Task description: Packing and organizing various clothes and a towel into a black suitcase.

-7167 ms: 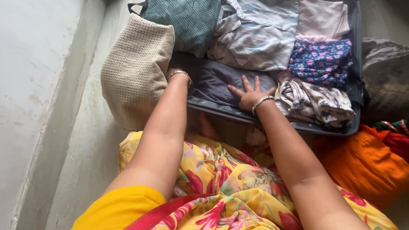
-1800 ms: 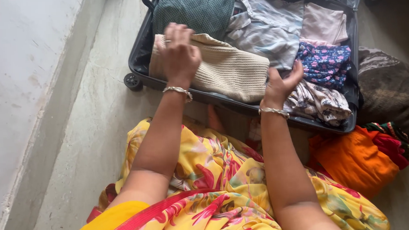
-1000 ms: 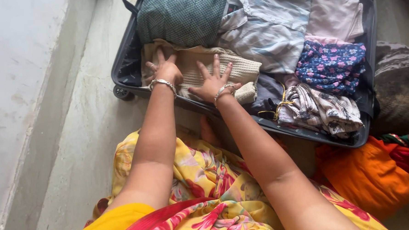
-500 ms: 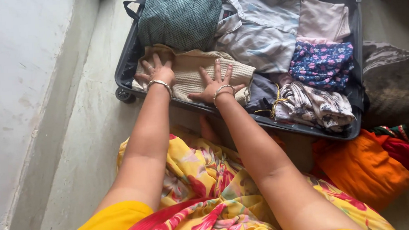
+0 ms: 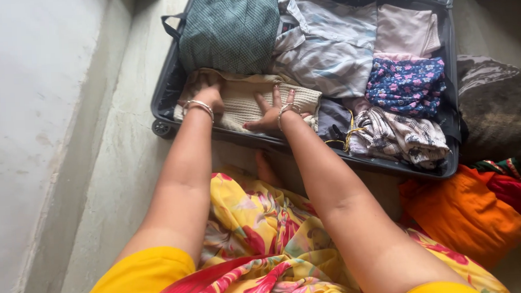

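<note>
Pressing cream knit [image 5: 241, 100] (folded), open suitcase [image 5: 167, 89], both hands [image 5: 271, 112]

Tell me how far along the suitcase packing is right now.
Done: the open suitcase already holds a green checked bag, a pale shirt and folded printed clothes. In hand: the left hand and right hand press the cream knit garment flat into the near corner. Left: the orange cloth lies outside on the floor, and the lid is open.

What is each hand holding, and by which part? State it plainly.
Neither hand grips anything. The right hand lies flat, fingers spread, on the folded beige knit in the suitcase. The left hand presses its left end; its fingers are partly hidden.
</note>
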